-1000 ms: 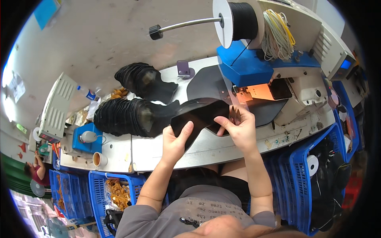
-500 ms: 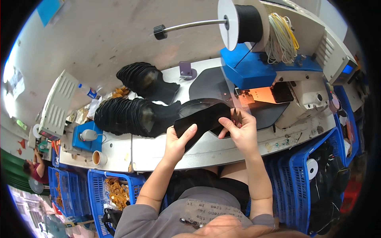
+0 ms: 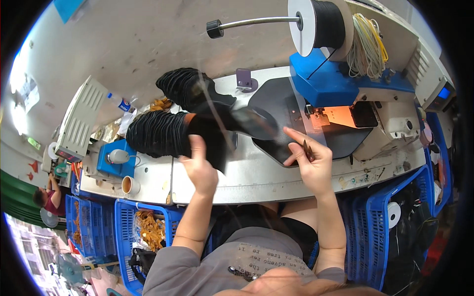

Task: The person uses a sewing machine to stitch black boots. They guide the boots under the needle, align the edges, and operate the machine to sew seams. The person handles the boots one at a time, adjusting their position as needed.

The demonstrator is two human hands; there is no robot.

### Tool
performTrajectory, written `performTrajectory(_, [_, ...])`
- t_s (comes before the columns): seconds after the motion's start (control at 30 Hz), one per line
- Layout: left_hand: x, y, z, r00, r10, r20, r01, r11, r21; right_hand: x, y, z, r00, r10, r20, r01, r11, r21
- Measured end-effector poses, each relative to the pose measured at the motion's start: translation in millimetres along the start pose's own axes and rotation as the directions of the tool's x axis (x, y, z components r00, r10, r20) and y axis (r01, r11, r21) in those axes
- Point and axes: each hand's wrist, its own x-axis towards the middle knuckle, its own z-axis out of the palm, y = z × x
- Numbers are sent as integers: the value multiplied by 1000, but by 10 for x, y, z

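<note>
A black fabric piece [image 3: 210, 148], blurred by motion, is in my left hand [image 3: 201, 172]. The thumb lies over its near left edge, and the fingers are hidden beneath. At its far left the piece overlaps a stack of black fabric pieces [image 3: 153, 134] lying on the table. My right hand [image 3: 316, 170] is apart from the fabric, in front of the sewing machine [image 3: 323, 81]. Its curled fingers hold small thread snips [image 3: 308, 151], while the thumb and index finger stretch out, apart from each other. A dark, smeared oval [image 3: 256, 123] shows beyond the held piece.
Another black stack [image 3: 180, 89] lies behind the first. A black plate [image 3: 274, 101] surrounds the machine's lit needle area [image 3: 321, 117]. A thread spool [image 3: 328, 27] hangs above. At left stand a cup [image 3: 130, 185] and a bottle [image 3: 118, 102]. Blue baskets [image 3: 121, 232] flank my legs.
My left hand has carried the black fabric piece left, to the near stack. My right hand has let go of the piece and keeps the thread snips. The whole view has shifted slightly.
</note>
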Motion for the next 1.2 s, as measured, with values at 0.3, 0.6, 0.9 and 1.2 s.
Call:
performTrajectory(0.3, [306,-662,-214,652,180,736,-757,198,622,56,-104,-326,990,140,3,-139,984,-111])
performTrajectory(0.6, [297,-1392,59,792,26,609,-600,213,771,60,-79,-384,986,165,29,-158,973,-168])
performTrajectory(0.9, [1341,-1769,747,773,-249,583,-605,-14,796,77,-63,-429,981,192,36,-183,969,-169])
performTrajectory(1.2, [1582,-2063,713,721,-40,691,-690,51,722,94,-104,-414,980,189,61,-175,968,-177])
